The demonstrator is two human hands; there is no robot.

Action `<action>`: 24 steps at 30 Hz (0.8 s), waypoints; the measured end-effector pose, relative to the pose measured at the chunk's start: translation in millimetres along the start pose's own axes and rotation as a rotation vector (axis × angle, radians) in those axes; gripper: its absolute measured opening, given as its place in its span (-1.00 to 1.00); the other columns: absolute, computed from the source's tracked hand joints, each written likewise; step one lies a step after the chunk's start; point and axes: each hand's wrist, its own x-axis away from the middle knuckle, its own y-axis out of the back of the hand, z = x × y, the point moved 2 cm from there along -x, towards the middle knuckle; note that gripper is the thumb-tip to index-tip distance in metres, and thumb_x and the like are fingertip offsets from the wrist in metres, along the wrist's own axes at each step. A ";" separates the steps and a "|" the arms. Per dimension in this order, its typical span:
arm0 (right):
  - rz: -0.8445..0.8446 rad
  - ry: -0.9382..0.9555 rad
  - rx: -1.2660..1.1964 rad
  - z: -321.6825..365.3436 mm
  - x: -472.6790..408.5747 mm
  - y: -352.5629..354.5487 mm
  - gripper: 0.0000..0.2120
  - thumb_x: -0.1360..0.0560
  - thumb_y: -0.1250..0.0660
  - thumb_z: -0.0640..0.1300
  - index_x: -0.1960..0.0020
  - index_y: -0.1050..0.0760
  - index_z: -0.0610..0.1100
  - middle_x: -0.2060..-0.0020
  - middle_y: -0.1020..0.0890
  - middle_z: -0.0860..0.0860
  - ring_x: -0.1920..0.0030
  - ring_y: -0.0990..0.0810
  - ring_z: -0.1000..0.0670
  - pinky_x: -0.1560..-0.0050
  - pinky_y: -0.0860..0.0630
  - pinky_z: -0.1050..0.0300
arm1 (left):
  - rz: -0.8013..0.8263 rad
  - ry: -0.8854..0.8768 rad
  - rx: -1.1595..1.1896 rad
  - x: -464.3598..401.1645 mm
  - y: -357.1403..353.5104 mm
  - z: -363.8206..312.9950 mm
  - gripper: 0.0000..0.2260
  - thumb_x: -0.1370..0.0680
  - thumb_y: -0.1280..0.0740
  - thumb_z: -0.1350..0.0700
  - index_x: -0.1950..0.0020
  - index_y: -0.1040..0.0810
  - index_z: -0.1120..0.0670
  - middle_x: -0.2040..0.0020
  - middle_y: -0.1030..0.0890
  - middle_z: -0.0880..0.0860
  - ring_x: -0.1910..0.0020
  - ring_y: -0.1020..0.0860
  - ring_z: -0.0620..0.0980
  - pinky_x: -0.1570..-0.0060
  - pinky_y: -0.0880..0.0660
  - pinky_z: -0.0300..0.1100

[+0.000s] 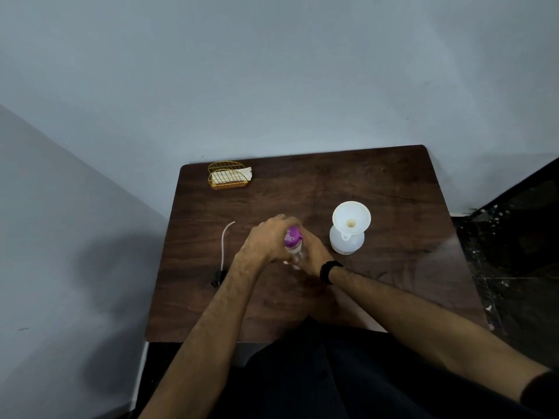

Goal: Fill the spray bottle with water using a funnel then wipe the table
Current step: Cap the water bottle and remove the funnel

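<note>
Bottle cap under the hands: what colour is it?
Purple, on the clear bottle; the cap shows best in the head view.

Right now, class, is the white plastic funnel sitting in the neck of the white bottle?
Yes: the white funnel stands upright in the white bottle, right of both hands.

One view only, taken from a wide-angle camera worn on the person's head. It looks forward and steeply down onto a dark wooden table (393, 189), near enough that the full tabletop fits in the lower middle of the picture. The far half of the picture is plain grey wall (272, 71); a second wall runs along the left. Dark floor (520, 237) shows at the right. Both forearms enter from the near edge, and the person's dark-clothed lap fills the near centre. Straight edges bow outward toward the picture's borders.
</note>
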 end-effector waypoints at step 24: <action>0.071 0.134 -0.101 -6.6 17.4 0.8 -0.41 -0.24 -0.56 -0.14 -0.23 -0.47 0.06 -0.07 -0.64 0.07 -0.06 -0.61 0.00 -0.12 -0.60 -0.04 | -0.098 -0.017 0.126 -1.0 -18.3 3.8 -0.47 -0.31 -0.56 -0.17 -0.16 -0.48 0.00 -0.09 -0.51 -0.02 -0.03 -0.52 -0.05 -0.08 -0.58 -0.01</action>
